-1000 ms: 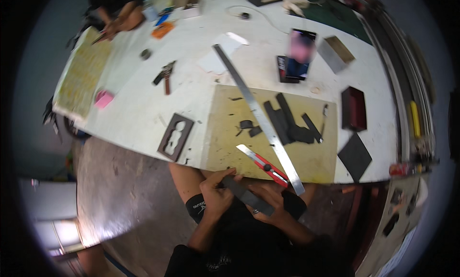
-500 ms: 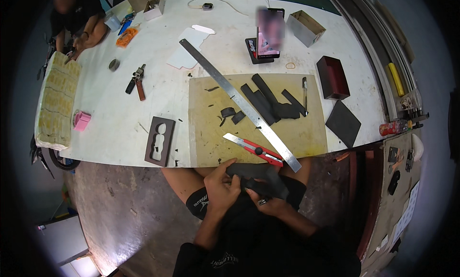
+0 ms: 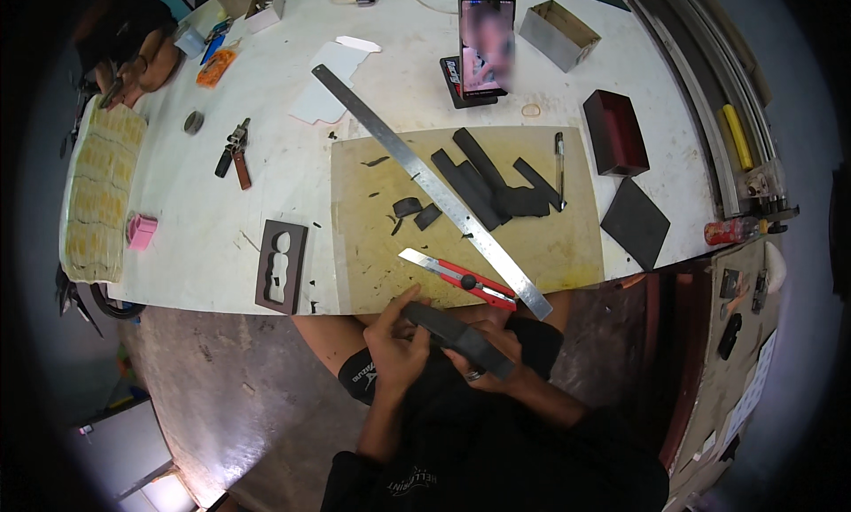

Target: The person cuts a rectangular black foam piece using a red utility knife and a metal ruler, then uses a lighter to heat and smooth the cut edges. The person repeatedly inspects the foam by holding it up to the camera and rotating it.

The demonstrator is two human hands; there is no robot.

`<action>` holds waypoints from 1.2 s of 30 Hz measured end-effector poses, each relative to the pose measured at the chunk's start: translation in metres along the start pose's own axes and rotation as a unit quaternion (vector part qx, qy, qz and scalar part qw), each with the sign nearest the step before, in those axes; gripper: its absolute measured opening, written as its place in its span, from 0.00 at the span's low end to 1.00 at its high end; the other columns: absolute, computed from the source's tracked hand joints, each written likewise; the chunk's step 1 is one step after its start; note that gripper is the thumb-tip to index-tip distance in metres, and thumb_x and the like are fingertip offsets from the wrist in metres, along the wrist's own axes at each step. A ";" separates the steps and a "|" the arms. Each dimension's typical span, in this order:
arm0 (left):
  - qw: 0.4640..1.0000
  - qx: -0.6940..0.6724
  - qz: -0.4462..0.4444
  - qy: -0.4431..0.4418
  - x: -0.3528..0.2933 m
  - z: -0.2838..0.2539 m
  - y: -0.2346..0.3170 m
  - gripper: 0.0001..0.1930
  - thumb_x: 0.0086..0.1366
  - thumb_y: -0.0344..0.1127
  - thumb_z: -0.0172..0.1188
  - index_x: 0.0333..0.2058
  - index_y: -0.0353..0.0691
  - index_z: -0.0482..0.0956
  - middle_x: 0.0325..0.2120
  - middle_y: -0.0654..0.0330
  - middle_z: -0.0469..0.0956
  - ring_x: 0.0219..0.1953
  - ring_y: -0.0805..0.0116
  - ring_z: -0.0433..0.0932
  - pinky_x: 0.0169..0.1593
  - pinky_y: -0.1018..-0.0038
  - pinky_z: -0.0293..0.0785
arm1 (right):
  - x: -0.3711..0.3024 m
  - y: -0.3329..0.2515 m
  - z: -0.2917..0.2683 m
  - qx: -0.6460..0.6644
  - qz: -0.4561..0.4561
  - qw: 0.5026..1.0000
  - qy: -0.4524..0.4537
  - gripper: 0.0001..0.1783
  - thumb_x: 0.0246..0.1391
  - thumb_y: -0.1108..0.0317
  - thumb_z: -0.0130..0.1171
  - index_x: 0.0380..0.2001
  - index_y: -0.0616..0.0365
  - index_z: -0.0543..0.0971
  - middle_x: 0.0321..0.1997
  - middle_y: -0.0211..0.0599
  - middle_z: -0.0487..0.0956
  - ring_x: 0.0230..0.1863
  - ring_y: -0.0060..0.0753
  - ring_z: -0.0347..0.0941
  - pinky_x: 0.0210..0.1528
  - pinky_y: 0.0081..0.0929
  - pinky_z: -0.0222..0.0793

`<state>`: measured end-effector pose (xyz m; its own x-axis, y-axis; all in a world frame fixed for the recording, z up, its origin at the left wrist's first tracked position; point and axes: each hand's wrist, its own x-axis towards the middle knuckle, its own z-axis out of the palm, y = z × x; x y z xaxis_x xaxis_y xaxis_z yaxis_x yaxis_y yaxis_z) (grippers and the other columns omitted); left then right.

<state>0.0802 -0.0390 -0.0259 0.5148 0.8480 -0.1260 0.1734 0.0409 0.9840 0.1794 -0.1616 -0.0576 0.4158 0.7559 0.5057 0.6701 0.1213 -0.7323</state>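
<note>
1. Left hand (image 3: 390,352) and right hand (image 3: 498,354) are both closed around a dark foam piece (image 3: 459,333), which is held over the lap, just off the near edge of the white table (image 3: 208,237).
2. Its long axis is slanted: one end is pointed up and left, beside the left fingers, the other down and right, across the right hand.
3. Close beyond it, a red utility knife (image 3: 468,281) is laid on the cutting mat (image 3: 558,264), blade to the left, handle at the near edge.
4. Behind the knife, a steel ruler (image 3: 441,194) is set diagonally, its near end projected past the table edge. Elbow room is left on both sides of the lap.
5. Some right fingers are hidden by the foam; whether one piece or two are held cannot be told. At upper left, a co-worker (image 3: 124,29) is half lost in shadow.
</note>
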 end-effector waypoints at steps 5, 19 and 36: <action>0.998 0.047 0.042 -0.029 0.001 -0.003 -0.022 0.17 0.54 0.18 0.59 0.45 0.30 0.76 0.33 0.54 0.81 0.32 0.74 0.80 0.34 0.81 0.76 | 0.005 -0.002 -0.004 0.001 0.006 1.000 0.005 0.16 0.44 0.67 0.68 0.34 0.66 0.77 0.29 0.41 0.77 0.26 0.32 0.78 0.25 0.24 0.74; 0.994 0.093 0.064 -0.010 0.004 0.008 -0.009 0.14 0.53 0.19 0.61 0.41 0.29 0.78 0.32 0.54 0.81 0.33 0.72 0.81 0.36 0.80 0.77 | 0.000 -0.002 -0.006 -0.015 0.018 1.000 -0.004 0.19 0.43 0.66 0.69 0.35 0.67 0.76 0.31 0.43 0.78 0.27 0.34 0.79 0.28 0.24 0.75; 0.923 0.283 0.255 -0.058 0.007 -0.011 0.000 0.23 0.40 0.22 0.64 0.41 0.33 0.78 0.30 0.55 0.76 0.32 0.59 0.77 0.34 0.71 0.75 | 0.006 -0.009 -0.015 0.082 0.112 0.990 -0.007 0.18 0.44 0.70 0.66 0.40 0.65 0.77 0.36 0.44 0.78 0.34 0.37 0.79 0.38 0.28 0.74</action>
<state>0.0746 -0.0271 -0.0249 0.7318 0.6166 0.2903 0.2767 -0.6581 0.7003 0.1851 -0.1678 -0.0416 0.5326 0.7849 0.3167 0.4525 0.0521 -0.8902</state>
